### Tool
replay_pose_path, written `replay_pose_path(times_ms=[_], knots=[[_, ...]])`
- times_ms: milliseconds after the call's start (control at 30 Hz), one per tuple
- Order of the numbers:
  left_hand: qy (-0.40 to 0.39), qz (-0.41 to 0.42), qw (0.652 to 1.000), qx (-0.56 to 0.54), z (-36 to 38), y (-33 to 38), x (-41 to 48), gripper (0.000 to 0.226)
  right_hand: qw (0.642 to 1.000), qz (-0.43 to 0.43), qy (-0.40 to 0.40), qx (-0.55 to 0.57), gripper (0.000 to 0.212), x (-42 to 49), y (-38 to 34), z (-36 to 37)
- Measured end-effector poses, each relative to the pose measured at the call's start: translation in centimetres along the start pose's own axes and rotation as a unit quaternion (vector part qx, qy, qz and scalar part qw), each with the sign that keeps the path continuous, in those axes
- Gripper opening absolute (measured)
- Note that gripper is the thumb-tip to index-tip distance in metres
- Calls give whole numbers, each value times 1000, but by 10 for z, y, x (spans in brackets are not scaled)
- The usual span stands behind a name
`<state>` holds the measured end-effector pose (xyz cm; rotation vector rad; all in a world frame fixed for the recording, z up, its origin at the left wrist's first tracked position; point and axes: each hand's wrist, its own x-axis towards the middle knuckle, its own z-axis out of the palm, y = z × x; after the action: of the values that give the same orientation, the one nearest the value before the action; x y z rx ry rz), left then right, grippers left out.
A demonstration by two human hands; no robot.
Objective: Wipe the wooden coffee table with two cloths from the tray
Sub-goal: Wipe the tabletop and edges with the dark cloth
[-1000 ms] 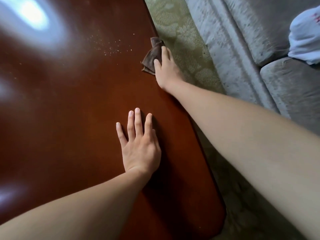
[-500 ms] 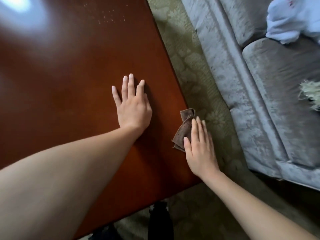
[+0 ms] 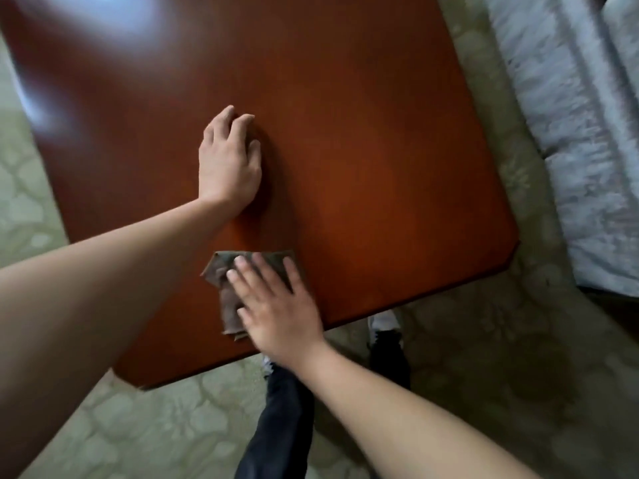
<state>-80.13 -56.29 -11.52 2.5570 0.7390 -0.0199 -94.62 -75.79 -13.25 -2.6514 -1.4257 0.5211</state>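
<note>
The glossy reddish-brown wooden coffee table (image 3: 363,150) fills the upper middle of the view. A crumpled brown cloth (image 3: 224,285) lies on it close to the near edge. My right hand (image 3: 276,305) presses flat on the cloth with straight, spread fingers. My left hand (image 3: 230,160) rests on the bare tabletop further in, its fingers slightly bent, holding nothing. The tray and a second cloth are out of view.
A grey sofa (image 3: 570,115) runs along the right side, with a strip of pale patterned carpet (image 3: 484,357) between it and the table. My legs in dark trousers (image 3: 280,416) stand at the table's near edge.
My right hand has dragged the cloth from the far right edge toward the near edge, then leftward below my left hand. The left hand's fingers went from flat to slightly bent.
</note>
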Motion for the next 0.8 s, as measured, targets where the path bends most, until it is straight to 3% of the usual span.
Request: replay_pose_path(times_ms=[100,233,367,433,500,567,667,800], knots=[[-10,-15,998,62,-8,-44,-20,53,998,62,15,5,64,-14,39,-1],[0,-28,995,96,-24,-89,-40,58,969,247,22,-17,67,-48,107,-17],[17,-104,988,113,-44,-131,-44,57,931,365,16,17,67,-54,90,-23],[22,-131,986,104,-57,-152,-45,57,946,323,10,-3,69,-43,46,-14],[28,-156,983,92,-67,-169,-44,57,983,182,-2,-24,71,-25,-16,1],[36,-192,978,76,-75,-183,-43,57,998,65,3,-20,75,7,-77,12],[55,-227,971,50,-86,-204,-37,58,1000,1,13,-3,75,70,-127,9],[49,-245,968,18,-92,-219,-16,62,999,-29,33,-23,72,152,-88,-15]])
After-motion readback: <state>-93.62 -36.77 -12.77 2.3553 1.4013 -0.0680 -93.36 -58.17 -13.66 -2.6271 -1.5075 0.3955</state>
